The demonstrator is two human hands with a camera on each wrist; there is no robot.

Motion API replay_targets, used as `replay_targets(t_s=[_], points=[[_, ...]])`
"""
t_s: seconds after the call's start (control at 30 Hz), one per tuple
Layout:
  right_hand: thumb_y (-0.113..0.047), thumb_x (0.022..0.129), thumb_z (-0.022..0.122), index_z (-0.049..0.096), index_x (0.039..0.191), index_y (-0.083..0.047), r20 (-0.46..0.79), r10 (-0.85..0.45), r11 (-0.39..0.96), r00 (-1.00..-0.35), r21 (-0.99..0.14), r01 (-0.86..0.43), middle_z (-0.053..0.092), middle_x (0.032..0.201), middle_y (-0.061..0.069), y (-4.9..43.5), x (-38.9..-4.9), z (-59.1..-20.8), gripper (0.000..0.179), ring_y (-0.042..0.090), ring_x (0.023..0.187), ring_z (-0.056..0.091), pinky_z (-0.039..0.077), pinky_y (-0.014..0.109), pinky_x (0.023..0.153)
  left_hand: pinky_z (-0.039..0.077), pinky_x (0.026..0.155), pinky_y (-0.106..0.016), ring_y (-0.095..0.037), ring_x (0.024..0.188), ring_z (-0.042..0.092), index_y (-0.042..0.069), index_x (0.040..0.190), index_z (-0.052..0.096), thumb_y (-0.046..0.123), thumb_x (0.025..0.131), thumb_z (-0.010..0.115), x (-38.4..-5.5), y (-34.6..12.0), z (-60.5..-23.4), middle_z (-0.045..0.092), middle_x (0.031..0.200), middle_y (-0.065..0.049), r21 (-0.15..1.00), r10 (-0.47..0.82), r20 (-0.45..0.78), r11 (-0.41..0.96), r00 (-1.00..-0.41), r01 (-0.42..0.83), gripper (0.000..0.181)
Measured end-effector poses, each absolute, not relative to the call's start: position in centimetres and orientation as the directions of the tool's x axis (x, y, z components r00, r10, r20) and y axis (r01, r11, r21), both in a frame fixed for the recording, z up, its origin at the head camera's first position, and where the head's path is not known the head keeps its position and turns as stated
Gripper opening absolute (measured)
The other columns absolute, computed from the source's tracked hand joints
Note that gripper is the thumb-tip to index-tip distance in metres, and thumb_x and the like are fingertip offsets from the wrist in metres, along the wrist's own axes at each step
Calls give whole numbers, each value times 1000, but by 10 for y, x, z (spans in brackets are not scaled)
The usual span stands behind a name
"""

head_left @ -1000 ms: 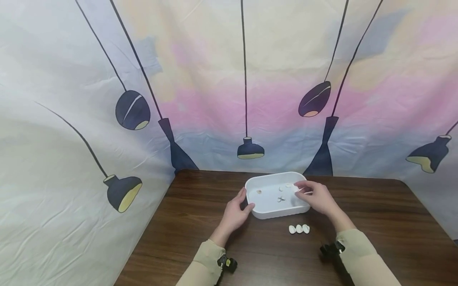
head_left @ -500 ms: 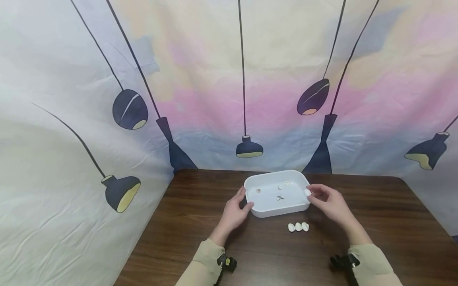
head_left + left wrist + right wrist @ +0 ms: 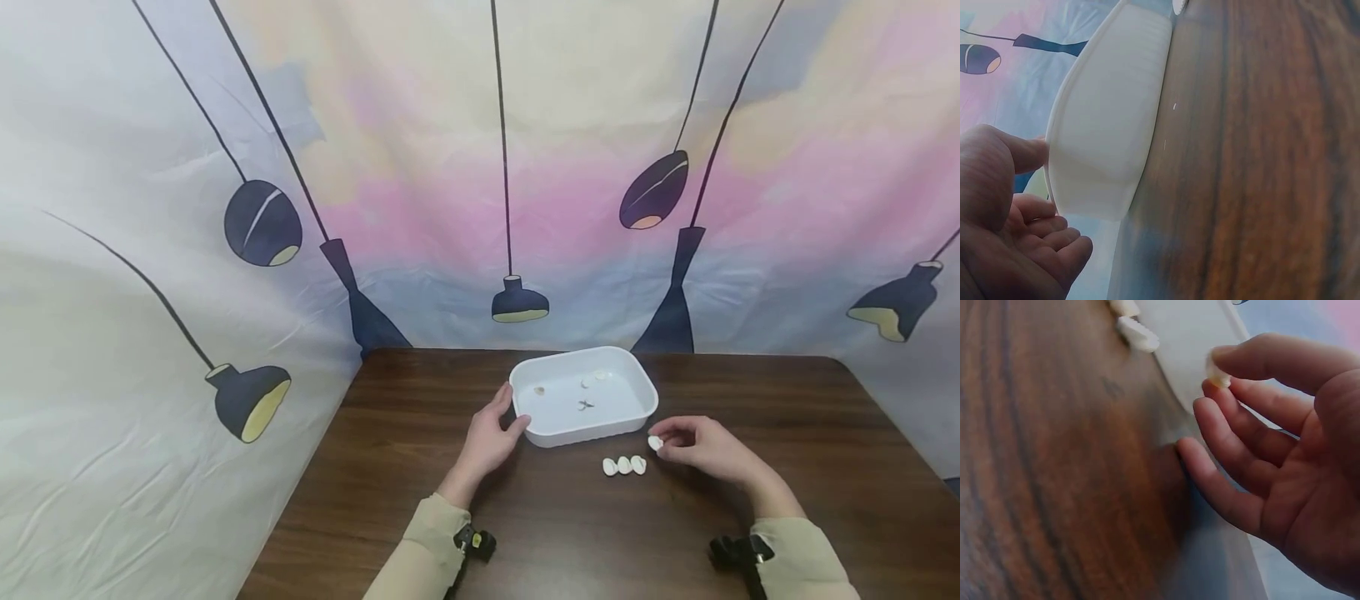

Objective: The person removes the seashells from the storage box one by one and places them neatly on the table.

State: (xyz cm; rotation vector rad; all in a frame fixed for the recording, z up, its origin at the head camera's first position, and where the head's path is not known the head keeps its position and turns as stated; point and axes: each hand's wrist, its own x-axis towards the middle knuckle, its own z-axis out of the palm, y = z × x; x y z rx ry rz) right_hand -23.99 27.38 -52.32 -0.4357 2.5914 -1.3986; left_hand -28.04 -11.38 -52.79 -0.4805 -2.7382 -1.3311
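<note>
Small, white and rounded, with a yellowish patch low on its edge: a shell (image 3: 656,443), just beside the white tray (image 3: 592,432), at its four o'clock. Pinched between thumb and fingertips of the right hand (image 3: 708,450), other fingers loosely bent and parted. At eight o'clock, gripping the tray's corner between thumb and fingers, the left hand (image 3: 486,437). On the surface (image 3: 555,508) at five o'clock, three similar shells (image 3: 624,466) side by side.
</note>
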Motion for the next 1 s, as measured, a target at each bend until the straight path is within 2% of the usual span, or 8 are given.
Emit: replay_targets(t_s=[0.27, 0.5, 0.8, 1.0], points=[[-12, 91, 83, 77, 114, 0, -46, -411, 550, -911, -809, -208, 72, 93, 0, 277, -241, -531, 27, 5, 84, 64, 55, 23, 73, 34, 125, -54, -38, 154, 39, -10, 158, 42, 29, 107, 66, -283, -112, -527, 38, 168, -23, 748, 259, 196, 584, -946, 315, 69], [-13, 87, 86, 77, 108, -2, -28, -401, 575, -916, -786, -228, 68, 89, -3, 272, -238, -535, 25, 4, 80, 59, 51, 23, 69, 34, 125, -54, -38, 154, 39, -9, 158, 43, 30, 107, 66, -280, -113, -529, 39, 167, -22, 752, 258, 202, 577, -945, 318, 69], [-13, 85, 87, 76, 108, -6, -73, -380, 609, -922, -770, -190, 68, 93, -1, 266, -240, -538, 26, 10, 84, 58, 51, 24, 72, 33, 126, -53, -35, 156, 37, -6, 159, 42, 30, 107, 66, -280, -115, -529, 38, 169, -17, 762, 236, 171, 583, -956, 281, 68], [-12, 84, 87, 75, 107, -5, -73, -390, 606, -918, -771, -196, 69, 94, -1, 267, -243, -537, 26, 10, 85, 58, 50, 24, 73, 34, 125, -54, -36, 155, 38, -8, 159, 42, 28, 107, 66, -281, -114, -528, 38, 169, -19, 758, 239, 180, 584, -954, 289, 67]])
